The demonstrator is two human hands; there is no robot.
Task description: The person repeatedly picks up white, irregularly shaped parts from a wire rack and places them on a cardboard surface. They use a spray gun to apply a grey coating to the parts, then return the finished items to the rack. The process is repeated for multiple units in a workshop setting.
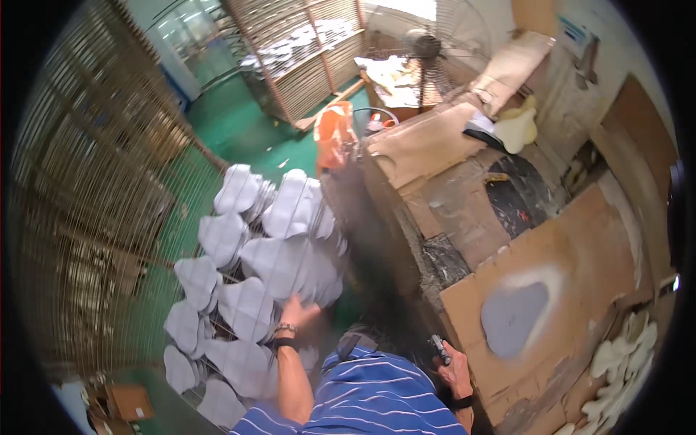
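Note:
My left hand (299, 313) reaches over the stacked grey pieces, thumb and fingers apart, beside the lower edge of a large flat grey piece (279, 262). I cannot make out firm contact there. Several more curved, flat grey pieces (243, 308) lie in overlapping stacks on the left. In my right hand (455, 373), closed around it, is a small metal spray gun (439, 349), held by the worktable's near edge. A single grey piece (515, 317) lies flat on the brown cardboard (580, 254) of the table, with a whitish sprayed halo around it.
Slatted racks stand at the left (94, 188) and the back (290, 65). An orange bag (333, 130) hangs at the table's far corner. A fan (424, 45) stands behind. Cream shaped pieces (616, 370) are heaped at the lower right. A brown box (129, 402) sits lower left.

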